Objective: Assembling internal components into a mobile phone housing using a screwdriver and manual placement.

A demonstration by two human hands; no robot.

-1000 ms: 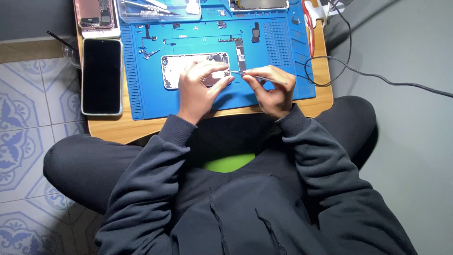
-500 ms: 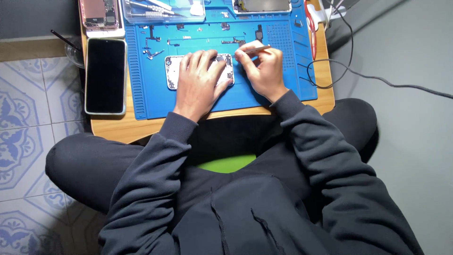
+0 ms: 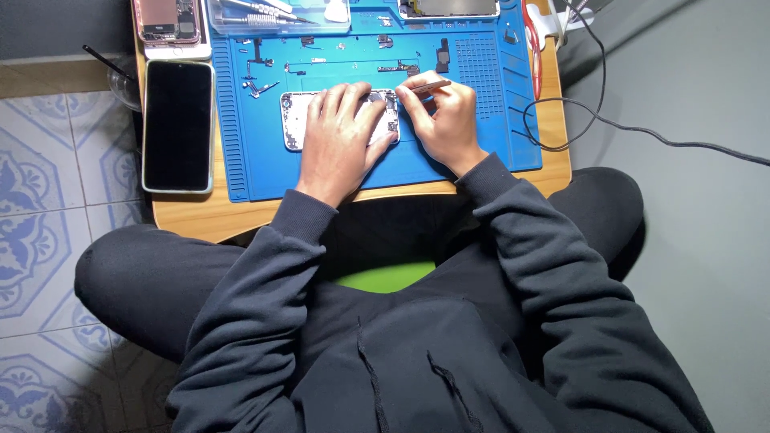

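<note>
Seated person in a dark hooded top, seen from above, working at a small wooden surface covered largely by a blue repair mat. Left hand lies flat, fingers spread and pressed down, on an opened phone chassis that rests near the middle of the mat; only the chassis's left end and a strip of its right end show past the fingers. Right hand sits just to the right of the chassis, its fingers closed together around a slim pair of tweezers, whose tip points left toward the chassis's far right corner; whether the tip touches the chassis cannot be told. Small dark parts and screws lie scattered on the far part of the mat, beyond both hands. Left of the mat, a black-screened phone lies face up on the surface, well apart from the hands. At the far left corner sits another opened phone body, and beside it, to the right, a clear tray of tools. Dark cable loops over the right edge of the surface and trails away across the grey floor. Patterned blue-and-white tiles cover the floor on the left.
</note>
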